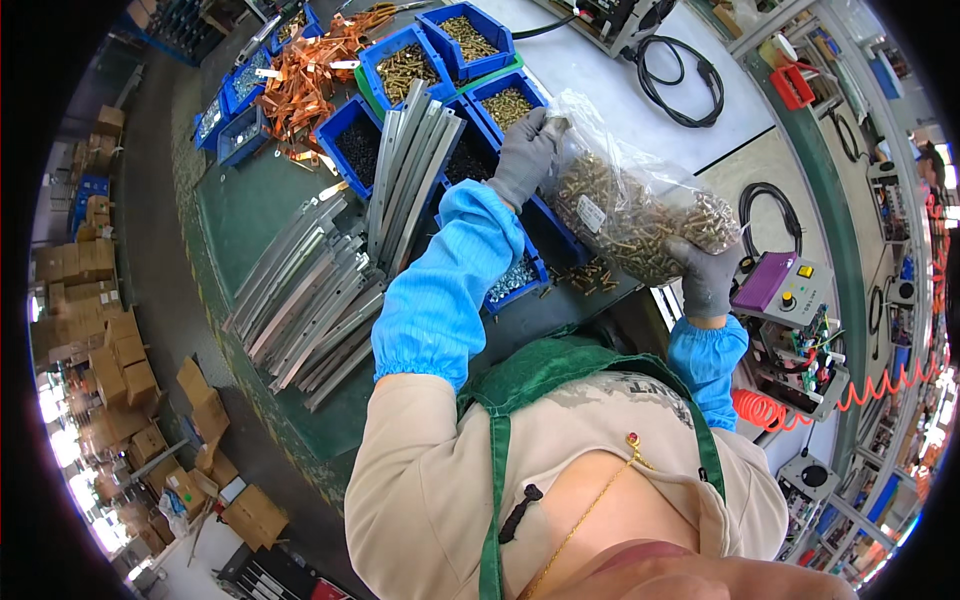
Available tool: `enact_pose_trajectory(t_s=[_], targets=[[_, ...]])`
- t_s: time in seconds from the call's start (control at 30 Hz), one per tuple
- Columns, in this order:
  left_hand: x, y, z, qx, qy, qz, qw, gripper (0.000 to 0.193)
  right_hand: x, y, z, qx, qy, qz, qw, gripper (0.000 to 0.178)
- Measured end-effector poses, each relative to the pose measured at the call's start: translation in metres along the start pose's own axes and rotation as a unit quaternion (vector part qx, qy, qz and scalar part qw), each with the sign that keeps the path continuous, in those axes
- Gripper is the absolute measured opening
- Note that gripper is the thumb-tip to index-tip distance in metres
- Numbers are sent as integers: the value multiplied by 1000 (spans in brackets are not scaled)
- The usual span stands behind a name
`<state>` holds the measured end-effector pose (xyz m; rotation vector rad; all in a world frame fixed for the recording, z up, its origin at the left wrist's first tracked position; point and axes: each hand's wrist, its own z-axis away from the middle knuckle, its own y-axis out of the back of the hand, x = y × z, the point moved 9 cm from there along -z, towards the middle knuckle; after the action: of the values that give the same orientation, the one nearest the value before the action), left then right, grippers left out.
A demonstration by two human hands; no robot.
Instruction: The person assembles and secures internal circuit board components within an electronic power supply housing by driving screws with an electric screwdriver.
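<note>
A clear plastic bag [625, 205] full of small brass screws hangs over the blue bins. My left hand [523, 155], in a grey glove, grips the bag's gathered top end. Under the bag's lower end my right hand [708, 275], also gloved, holds it up. Below the bag is a dark blue bin [555, 235] with nothing visible in it; several loose brass screws [585, 275] lie beside it on the green bench.
Blue bins of brass screws [470, 40], black parts [355, 148] and silver nuts [512, 280] stand on the green bench [250, 210]. Long grey metal strips [330, 270] and a heap of copper strips [310, 70] lie left. A control box [785, 290] sits right; cardboard boxes [120, 350] below.
</note>
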<state>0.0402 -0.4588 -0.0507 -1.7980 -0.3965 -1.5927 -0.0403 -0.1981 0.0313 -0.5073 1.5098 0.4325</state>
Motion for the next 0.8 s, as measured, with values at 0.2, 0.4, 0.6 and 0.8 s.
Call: enact_pose_trajectory(t_s=[0.2,0.4,0.6,0.8], targets=[[10,-6,4,-56,-35,-14,998,16,-3,4,3,18,-13,38,999,55],[6,-14,3,-94,14,-19,995,29,-24,16,9,23,17,66,997,57],[10,-15,3,-98,9,-10,995,21,-37,17,8,31,37,72,996,58],[16,-9,9,-144,16,-55,988,26,-43,14,7,24,40,82,996,58]])
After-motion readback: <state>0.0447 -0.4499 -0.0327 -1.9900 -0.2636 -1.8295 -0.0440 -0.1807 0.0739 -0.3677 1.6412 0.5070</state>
